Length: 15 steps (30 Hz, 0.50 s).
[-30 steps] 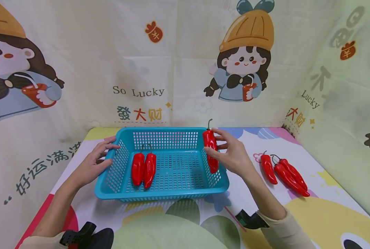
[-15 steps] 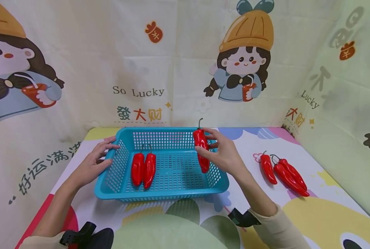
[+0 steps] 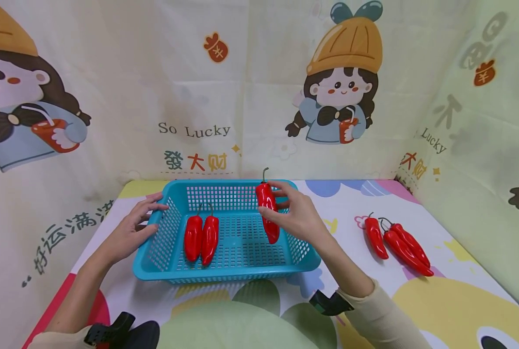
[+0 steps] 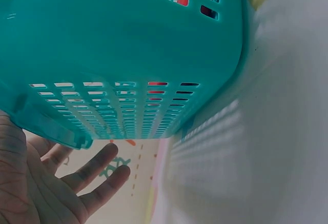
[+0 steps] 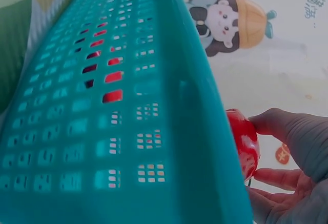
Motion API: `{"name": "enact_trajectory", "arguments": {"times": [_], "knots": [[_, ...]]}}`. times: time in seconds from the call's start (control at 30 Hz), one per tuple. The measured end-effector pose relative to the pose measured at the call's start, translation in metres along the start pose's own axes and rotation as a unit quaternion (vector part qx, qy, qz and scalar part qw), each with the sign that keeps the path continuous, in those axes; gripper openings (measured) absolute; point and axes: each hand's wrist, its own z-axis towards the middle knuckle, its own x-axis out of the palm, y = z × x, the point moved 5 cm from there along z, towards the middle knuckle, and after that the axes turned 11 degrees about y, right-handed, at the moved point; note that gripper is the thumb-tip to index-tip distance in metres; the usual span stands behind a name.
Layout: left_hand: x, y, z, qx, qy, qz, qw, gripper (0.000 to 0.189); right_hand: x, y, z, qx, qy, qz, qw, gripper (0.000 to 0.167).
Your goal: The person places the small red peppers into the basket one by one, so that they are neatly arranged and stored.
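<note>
Red chili pepper (image 3: pixel 268 213) number three hangs over the right half of the teal plastic basket (image 3: pixel 237 271), pinched near its stem end by your right hand (image 3: pixel 296 215), with thumb and fingers curled round its upper part and the pointed tip aimed down at the basket floor without touching it. From your right wrist view the same pepper (image 5: pixel 245 143) shows just past the basket's slotted wall (image 5: pixel 154 106), your fingertips (image 5: pixel 279 124) wrapped about it. Your left hand (image 3: pixel 133 228) rests against the basket's left rim, fingers nearly straight and laid along the outside of the wall; the left wrist view shows those fingers (image 4: pixel 97 172) spread and relaxed beside the basket's rim (image 4: pixel 61 137), gripping nothing. Two more red peppers (image 3: pixel 201 237) lie side by side on the basket floor, touching each other, stems pointing away from you, well left of the one you hold. On the printed tablecloth (image 3: pixel 364 281) to your right, well apart from the basket, lies a cluster of loose red peppers (image 3: pixel 397 240), close together with tips angled toward you.
</note>
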Motion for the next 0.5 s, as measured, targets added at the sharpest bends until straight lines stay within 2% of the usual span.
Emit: {"name": "enact_trajectory", "arguments": {"times": [0.5], "knots": [[0.0,0.0,0.0,0.004,-0.002,0.002,1.0,0.055,0.019,0.008,0.013,0.004,0.026,0.009,0.9996,0.079]]}}
